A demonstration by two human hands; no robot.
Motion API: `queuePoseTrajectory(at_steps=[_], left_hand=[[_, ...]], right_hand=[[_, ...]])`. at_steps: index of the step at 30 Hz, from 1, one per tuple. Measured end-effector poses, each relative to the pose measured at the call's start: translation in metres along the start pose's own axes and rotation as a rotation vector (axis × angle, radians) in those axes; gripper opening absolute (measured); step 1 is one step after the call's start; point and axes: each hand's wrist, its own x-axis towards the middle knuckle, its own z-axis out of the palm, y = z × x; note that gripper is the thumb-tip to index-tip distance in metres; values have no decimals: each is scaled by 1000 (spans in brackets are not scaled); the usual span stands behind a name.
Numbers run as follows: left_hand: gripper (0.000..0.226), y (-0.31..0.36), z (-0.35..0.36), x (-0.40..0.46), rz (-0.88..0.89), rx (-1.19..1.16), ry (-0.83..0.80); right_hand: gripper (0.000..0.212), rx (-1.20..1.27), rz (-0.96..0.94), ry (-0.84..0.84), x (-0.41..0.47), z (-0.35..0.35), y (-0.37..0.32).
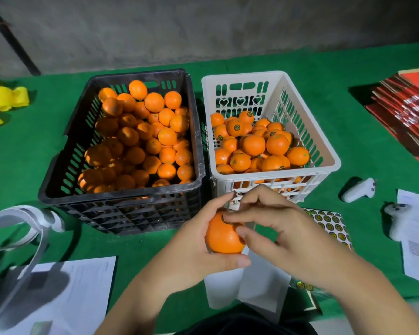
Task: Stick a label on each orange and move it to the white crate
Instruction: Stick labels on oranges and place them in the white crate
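Seemingly one orange (224, 238), two hands, left hand (196, 247), right hand (273, 228), two crates.

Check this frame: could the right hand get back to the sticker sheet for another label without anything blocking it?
Probably yes. The sticker sheet lies flat on the green cloth just right of the right hand, in front of the white crate, with nothing on top. The right hand is busy pressing a label on the orange that the left hand holds.

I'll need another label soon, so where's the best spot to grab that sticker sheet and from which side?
Probably pinch the sticker sheet at its far right corner, coming from the right. It lies flat on the green table, and the right hand covers its near left part.
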Motion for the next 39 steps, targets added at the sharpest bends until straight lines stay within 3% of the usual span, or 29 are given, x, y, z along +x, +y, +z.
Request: queuePoseTrajectory(at_steps=[4, 9, 13, 17, 20, 24, 27, 29, 32, 34, 37, 39], left_hand=[[99, 2, -3, 2, 1, -12, -57], [103, -3, -5, 6, -5, -98, -121], [86, -8, 1, 7, 0, -218, -98], [89, -15, -8, 14, -51, -225, -194], [63, -31, -13, 19, -167, -111, -110], [14, -63, -18, 21, -242, 112, 7], [9, -83, -16, 23, -244, 148, 74], [21, -91, -14, 23, -266, 80, 120], [25, -108, -14, 21, -278, -31, 129], [28, -122, -10, 20, -302, -160, 134], [50, -145, -2, 19, -380, -577, 108], [50, -153, 4, 20, -382, -809, 64]], right_hand=[[65, -271, -26, -153, -10, 2, 1], [89, -279, 27, -196, -14, 17, 9], [84, -276, -25, -63, -11, 21, 11], [84, -107, -24, -19, -4, 7, 21], [83, -28, -23, 149, 15, -12, 33], [86, -256, -8, 305, 58, -36, 79], [88, -488, 168, 259, 93, -31, 123], [83, -498, 300, 78, 107, -20, 147], [69, -272, 509, -127, 113, -18, 168], [57, -167, 497, -106, 111, -20, 173], [59, -392, 412, -47, 102, -18, 170], [65, -422, 376, 125, 87, -7, 161]])
